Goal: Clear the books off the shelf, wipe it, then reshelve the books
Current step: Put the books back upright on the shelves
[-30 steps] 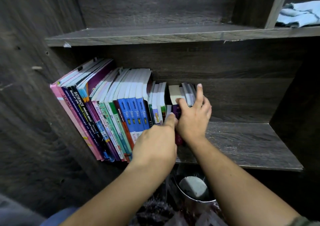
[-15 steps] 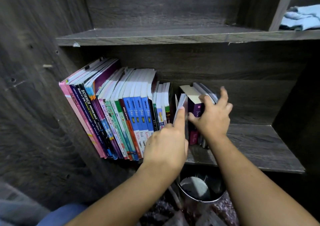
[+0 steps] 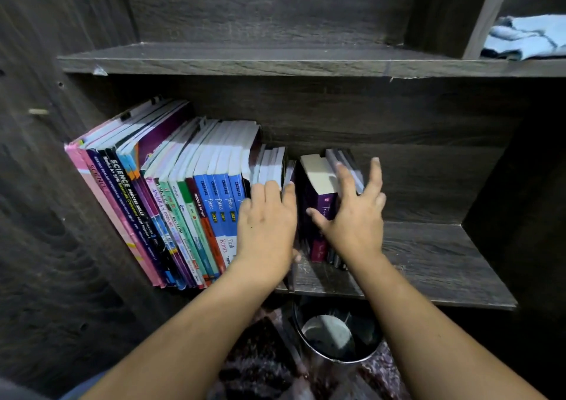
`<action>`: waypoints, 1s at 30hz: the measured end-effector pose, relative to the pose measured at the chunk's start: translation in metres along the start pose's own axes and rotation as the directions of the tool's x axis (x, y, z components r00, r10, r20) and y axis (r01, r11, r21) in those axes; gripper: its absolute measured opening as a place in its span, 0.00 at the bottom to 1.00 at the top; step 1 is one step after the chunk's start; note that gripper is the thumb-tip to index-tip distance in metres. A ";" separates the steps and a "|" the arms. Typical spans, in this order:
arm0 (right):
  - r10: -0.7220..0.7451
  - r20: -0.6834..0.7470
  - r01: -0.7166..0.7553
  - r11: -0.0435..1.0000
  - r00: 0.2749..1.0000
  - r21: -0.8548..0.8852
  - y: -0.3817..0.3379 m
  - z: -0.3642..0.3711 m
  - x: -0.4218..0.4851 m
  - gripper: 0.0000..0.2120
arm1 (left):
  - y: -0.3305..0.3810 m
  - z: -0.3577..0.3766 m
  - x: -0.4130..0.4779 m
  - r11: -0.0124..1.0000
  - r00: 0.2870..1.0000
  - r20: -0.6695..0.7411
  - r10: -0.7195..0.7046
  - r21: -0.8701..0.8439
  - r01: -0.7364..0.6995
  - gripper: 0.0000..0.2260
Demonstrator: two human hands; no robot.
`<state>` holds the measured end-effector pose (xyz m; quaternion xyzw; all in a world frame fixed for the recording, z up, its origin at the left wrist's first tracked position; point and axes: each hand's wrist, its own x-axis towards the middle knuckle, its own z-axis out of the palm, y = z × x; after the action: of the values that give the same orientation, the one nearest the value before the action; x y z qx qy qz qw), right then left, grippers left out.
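Observation:
A row of books (image 3: 171,191) leans left on the dark wooden shelf (image 3: 428,261), pink and purple spines at the left, blue ones toward the middle. My left hand (image 3: 266,225) lies flat against the right end of this row, fingers straight on the white-edged books. Just right of it stands a thick purple book (image 3: 320,191) with a few thin grey books (image 3: 346,160) behind it. My right hand (image 3: 355,219) presses on this small group with spread fingers, thumb across the purple spine. A narrow gap separates the group from the row.
The shelf's right half is bare wood. The upper shelf board (image 3: 275,59) holds a folded light-blue cloth (image 3: 526,36) at the far right. A shiny metal bin (image 3: 337,335) stands on a dark rug below the shelf edge.
My right hand has pushed the purple book group upright and leftward toward the row, and its fingers have spread. My left hand went from pointing one finger to lying flat on the row's end.

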<state>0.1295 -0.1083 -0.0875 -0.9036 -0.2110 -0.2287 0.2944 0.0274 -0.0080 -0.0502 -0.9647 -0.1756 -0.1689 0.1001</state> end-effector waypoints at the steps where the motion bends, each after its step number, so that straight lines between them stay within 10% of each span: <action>1: -0.037 -0.037 0.040 0.996 0.999 0.076 0.001 0.002 -0.003 0.46 | -0.003 -0.001 -0.001 0.999 1.000 -0.021 0.015 0.036 -0.014 0.51; 4: 0.067 -0.090 -0.027 0.923 0.994 0.385 0.005 0.008 -0.013 0.47 | -0.009 0.007 -0.003 0.999 0.997 -0.081 0.015 0.032 -0.013 0.50; 9: 0.303 0.462 -0.479 0.813 0.834 0.332 0.017 0.014 -0.024 0.33 | -0.009 0.041 0.002 0.998 0.970 -0.235 -0.063 0.000 0.065 0.48; 19: 0.116 0.780 -0.633 0.663 0.615 0.400 0.061 0.003 0.000 0.27 | 0.004 0.052 0.004 0.999 0.956 -0.291 -0.037 0.012 0.043 0.46; 30: 0.145 0.669 -0.492 0.790 0.729 0.365 0.066 0.015 0.019 0.19 | 0.026 0.018 -0.001 0.936 0.980 -0.200 0.015 -0.343 -0.084 0.16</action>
<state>0.1829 -0.1428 -0.1168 -0.8358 -0.1822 0.1968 0.4790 0.0416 -0.0277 -0.0704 -0.9501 -0.1077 -0.2880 -0.0521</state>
